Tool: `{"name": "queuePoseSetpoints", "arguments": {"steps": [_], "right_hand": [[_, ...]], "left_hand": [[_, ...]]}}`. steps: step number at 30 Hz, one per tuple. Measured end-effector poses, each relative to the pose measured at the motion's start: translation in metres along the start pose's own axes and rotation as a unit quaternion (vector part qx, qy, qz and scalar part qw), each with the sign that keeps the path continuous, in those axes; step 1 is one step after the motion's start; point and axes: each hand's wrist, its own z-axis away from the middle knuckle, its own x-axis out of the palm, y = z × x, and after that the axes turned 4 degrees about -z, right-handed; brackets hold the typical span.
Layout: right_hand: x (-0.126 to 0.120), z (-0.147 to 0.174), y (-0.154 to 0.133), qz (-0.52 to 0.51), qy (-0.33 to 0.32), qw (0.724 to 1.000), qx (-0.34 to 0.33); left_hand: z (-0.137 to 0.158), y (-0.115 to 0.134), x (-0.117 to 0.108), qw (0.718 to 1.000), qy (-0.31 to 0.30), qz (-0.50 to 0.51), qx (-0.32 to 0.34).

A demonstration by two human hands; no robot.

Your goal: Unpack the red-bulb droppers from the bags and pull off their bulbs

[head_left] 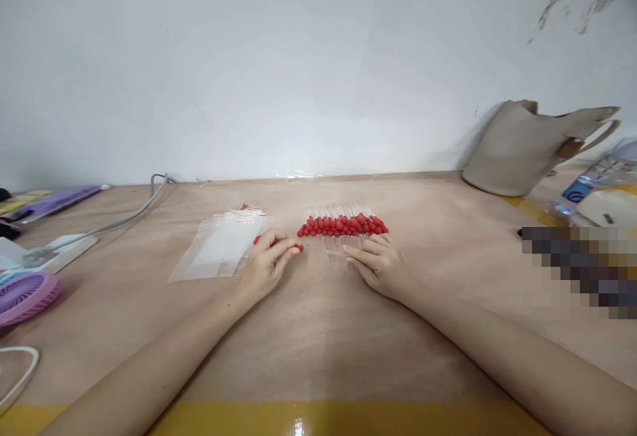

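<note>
My left hand (271, 262) has its fingers closed in a pinch, with a small red bead-like piece (298, 247) at the fingertips. Another red tip (257, 240) shows just behind that hand, partly hidden. On the right, my right hand (384, 265) is low over the table, thumb and fingers closed on the thin clear sticks (338, 245); their right ends are hidden under the fingers. Right beyond the hands lies a pile of red-headed sticks (343, 225), heads toward me and pale stems pointing to the wall.
Clear zip bags (219, 247) lie left of my left hand. A grey cable (134, 214), a pink-purple fan (30, 293) and a purple packet (62, 202) are at far left. A beige bag (517, 147) and a plastic bottle (597, 170) stand at right.
</note>
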Motion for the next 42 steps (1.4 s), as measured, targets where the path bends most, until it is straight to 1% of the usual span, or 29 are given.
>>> {"name": "queuePoseSetpoints", "arguments": {"steps": [3, 5, 7, 9, 11, 15, 21, 26, 29, 32, 34, 37, 39, 42], "right_hand": [[0.003, -0.005, -0.004, 0.007, -0.024, 0.999, 0.045], [0.004, -0.008, -0.005, 0.002, -0.023, 0.997, 0.079], [0.005, -0.009, -0.004, -0.004, -0.019, 0.994, 0.104], [0.007, -0.010, -0.003, -0.007, -0.019, 0.994, 0.111], [0.008, -0.010, -0.003, -0.006, -0.024, 0.994, 0.103], [0.011, -0.009, -0.005, -0.008, -0.037, 0.995, 0.087], [0.005, -0.011, -0.014, -0.021, -0.098, 0.992, 0.080], [0.002, -0.012, -0.015, -0.011, -0.115, 0.991, 0.065], [0.002, -0.013, -0.015, -0.006, -0.119, 0.991, 0.059], [0.000, -0.013, -0.016, -0.004, -0.126, 0.991, 0.054], [-0.001, -0.013, -0.016, -0.009, -0.126, 0.990, 0.055], [-0.001, -0.011, -0.015, -0.020, -0.111, 0.992, 0.061], [0.000, -0.009, -0.013, -0.027, -0.098, 0.993, 0.066], [0.002, -0.006, -0.012, -0.032, -0.085, 0.994, 0.067]], "left_hand": [[-0.011, -0.016, -0.006, 0.995, 0.052, -0.051, -0.067], [-0.016, -0.031, -0.012, 0.987, 0.063, -0.092, -0.113], [-0.019, -0.046, -0.017, 0.978, 0.060, -0.106, -0.172], [-0.018, -0.056, -0.021, 0.967, 0.057, -0.097, -0.230], [-0.017, -0.062, -0.021, 0.958, 0.055, -0.082, -0.268], [-0.015, -0.061, -0.016, 0.950, 0.022, -0.092, -0.297], [-0.015, -0.058, -0.014, 0.944, -0.025, -0.119, -0.307], [-0.014, -0.058, -0.019, 0.937, -0.054, -0.146, -0.312], [-0.014, -0.060, -0.022, 0.935, -0.059, -0.158, -0.312], [-0.014, -0.061, -0.024, 0.936, -0.049, -0.174, -0.303], [-0.014, -0.059, -0.024, 0.941, -0.030, -0.190, -0.278], [-0.016, -0.048, -0.018, 0.957, -0.013, -0.211, -0.199], [-0.019, -0.037, -0.011, 0.965, -0.033, -0.215, -0.148], [-0.028, -0.022, 0.001, 0.965, -0.081, -0.218, -0.120]]}}
